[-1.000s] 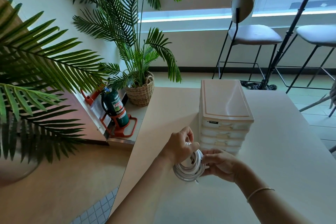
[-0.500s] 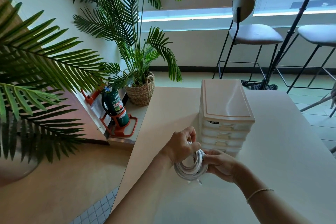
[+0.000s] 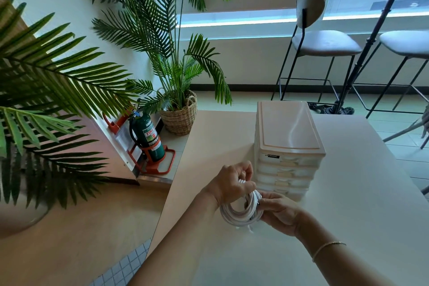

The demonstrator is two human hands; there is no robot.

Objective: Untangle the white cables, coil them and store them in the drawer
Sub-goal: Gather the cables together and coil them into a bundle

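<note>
A coil of white cable hangs between both hands just above the pale table. My left hand grips the top of the coil, its fingers curled over the strands. My right hand holds the coil's right side with fingers wrapped round it. A cable end pokes out under the coil. Just behind the hands stands a small beige drawer unit with several shut drawers.
The table's left edge runs close to my left arm. On the floor to the left are a green fire extinguisher in an orange stand and a potted palm in a wicker basket. Bar stools stand at the back right.
My left hand has lifted slightly and turned over the top of the coil. The coil stays between both hands; the drawers are still shut.
</note>
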